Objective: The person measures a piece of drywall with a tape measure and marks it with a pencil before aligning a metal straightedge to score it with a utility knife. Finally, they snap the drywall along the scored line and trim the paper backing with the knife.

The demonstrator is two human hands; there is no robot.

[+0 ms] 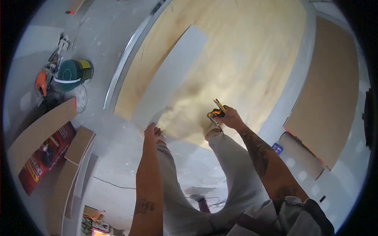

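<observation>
My left hand (152,132) is at the near end of a long grey strip of board (173,65), its fingers curled at the strip's edge. The strip lies at a slant on a large pale plywood sheet (244,51). Over the sheet's near side, my right hand (231,118) is closed around a yellow and black tape measure (214,114). A pencil (219,104) also sticks out of that hand, pointing up and left. How far the tape is pulled out cannot be made out.
A green bucket (73,74) stands at the left beside an orange-handled tool (41,83). Brown board pieces (43,133) and a red printed box (47,153) lie at lower left. A large brown board (328,82) is on the right, near a small blue object (277,148). A metal straightedge (126,59) runs along the sheet's left edge.
</observation>
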